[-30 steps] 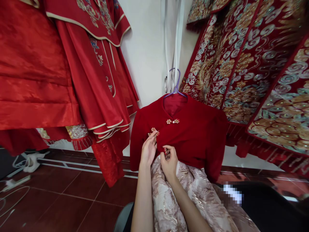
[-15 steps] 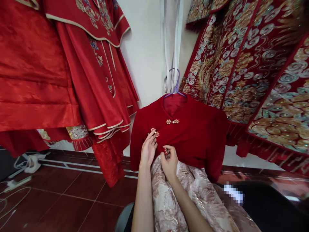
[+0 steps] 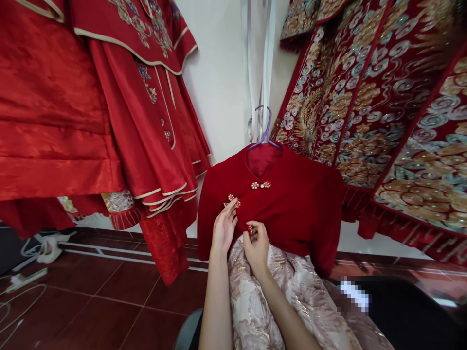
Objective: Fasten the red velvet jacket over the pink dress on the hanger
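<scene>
A red velvet dress top (image 3: 284, 209), joined to a pale brocade skirt (image 3: 248, 301), hangs in front of me on a purple hanger (image 3: 267, 131). At its neck sits a fastened jeweled frog button (image 3: 261, 185). My left hand (image 3: 224, 228) lies along the left of the chest with its fingers stretched out. Its fingertips touch a second jeweled frog button (image 3: 238, 204) and partly cover it. Lower down, my right hand (image 3: 257, 247) is closed, pinching a third jeweled button (image 3: 250, 229) at the velvet's edge near the waist. The fingers hide part of that button.
Red garments with pale trim (image 3: 146, 131) hang on the left. Heavily embroidered red garments (image 3: 365, 107) hang on the right. White straps (image 3: 268, 58) run down the wall behind the hanger. Pale shoes (image 3: 50, 248), cables and a rack bar (image 3: 134, 254) are low on the left.
My left fingertips have shifted slightly down and right over the second button, uncovering more of its upper left part. The right hand keeps its pinch, nearly unmoved.
</scene>
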{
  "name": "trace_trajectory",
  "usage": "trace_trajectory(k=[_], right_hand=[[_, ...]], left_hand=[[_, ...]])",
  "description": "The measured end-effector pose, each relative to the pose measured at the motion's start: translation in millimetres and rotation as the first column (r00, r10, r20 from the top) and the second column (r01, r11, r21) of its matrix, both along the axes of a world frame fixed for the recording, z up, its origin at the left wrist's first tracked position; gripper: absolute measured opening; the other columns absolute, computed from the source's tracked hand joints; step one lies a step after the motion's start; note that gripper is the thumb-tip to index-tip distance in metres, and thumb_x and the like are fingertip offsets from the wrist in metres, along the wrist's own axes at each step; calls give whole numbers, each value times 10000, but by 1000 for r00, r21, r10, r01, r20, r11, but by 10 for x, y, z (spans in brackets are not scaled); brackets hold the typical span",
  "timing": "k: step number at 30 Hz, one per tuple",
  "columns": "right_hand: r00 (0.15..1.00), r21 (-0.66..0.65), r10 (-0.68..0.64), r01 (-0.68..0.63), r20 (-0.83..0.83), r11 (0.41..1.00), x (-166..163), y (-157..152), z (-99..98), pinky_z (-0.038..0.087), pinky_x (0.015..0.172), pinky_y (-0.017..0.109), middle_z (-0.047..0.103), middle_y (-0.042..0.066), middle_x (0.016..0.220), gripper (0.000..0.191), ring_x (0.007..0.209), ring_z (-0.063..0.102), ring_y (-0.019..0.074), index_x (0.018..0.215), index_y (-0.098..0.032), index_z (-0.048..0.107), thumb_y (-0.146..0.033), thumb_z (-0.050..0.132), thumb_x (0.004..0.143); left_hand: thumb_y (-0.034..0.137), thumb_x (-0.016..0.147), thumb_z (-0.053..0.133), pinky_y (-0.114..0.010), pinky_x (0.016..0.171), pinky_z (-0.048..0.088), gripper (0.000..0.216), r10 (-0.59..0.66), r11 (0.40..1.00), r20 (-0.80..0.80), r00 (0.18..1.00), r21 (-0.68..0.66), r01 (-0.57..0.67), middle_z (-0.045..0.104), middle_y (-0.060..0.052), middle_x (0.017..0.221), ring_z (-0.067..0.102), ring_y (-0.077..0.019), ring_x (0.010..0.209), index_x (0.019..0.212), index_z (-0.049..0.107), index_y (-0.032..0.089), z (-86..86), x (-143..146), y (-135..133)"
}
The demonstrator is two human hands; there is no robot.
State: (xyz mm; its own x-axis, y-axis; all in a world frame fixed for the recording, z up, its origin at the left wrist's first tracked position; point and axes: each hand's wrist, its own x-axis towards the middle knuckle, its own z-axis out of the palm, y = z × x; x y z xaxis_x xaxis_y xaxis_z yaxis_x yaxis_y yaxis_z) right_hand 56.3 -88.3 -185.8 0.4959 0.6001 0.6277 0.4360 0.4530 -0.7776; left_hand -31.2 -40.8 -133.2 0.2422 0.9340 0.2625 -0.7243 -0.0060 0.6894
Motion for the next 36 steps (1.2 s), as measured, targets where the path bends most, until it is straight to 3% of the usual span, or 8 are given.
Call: trace_trajectory(k=[18,29,36], right_hand=[[1000,-10,9,-10,-14,1000,3,2,0,439,696,276,576,31,878,214,786,523,165,955,-184,581,-133,506,761],[1000,-14,17,-18,-7,1000,9,-2,7,440,688,276,580,34,888,213,784,522,163,958,-182,583,-135,507,765],[1000,-21,19,-19,-11,1000,9,-9,12,431,679,271,577,30,880,213,776,517,161,956,-181,586,-134,508,764]], left_hand=[[270,836,546,-312,1073,361,349,10,1000,27,1000,-23,-10,569,-89,1346,477,-207,1287,1145,677,171,12,46,38],[155,767,641,-352,1068,384,305,106,994,-18,994,-18,-107,665,-125,1198,568,-237,1200,1062,716,130,72,82,-14],[93,719,634,-352,1098,342,334,96,995,-49,994,-38,-97,658,-126,1212,547,-243,1225,1040,723,120,129,29,-35]])
